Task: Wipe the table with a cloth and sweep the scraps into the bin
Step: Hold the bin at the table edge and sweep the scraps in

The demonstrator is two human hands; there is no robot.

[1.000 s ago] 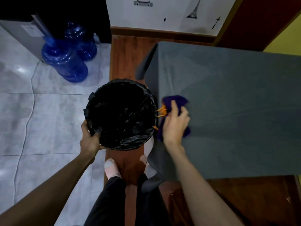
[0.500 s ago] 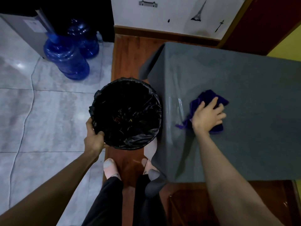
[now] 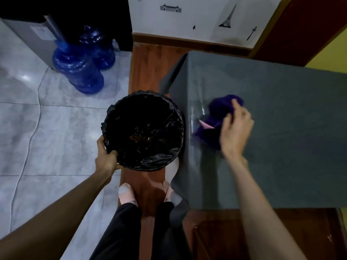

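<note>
Cloth (image 3: pixel 218 117), purple and bunched, lies under and beyond the right hand (image 3: pixel 235 131), whose curled fingers (image 3: pixel 234 106) grip it. Left hand (image 3: pixel 107 159) clasps the bin (image 3: pixel 143 130) rim, thumb inside.

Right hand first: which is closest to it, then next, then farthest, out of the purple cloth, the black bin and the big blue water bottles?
From the right hand:
1. Purple cloth: right under its fingers, on the grey table.
2. Black bin: to its left, beside the table edge, held by the left hand.
3. Blue water bottles: far left, on the tiled floor beyond the bin.
</note>
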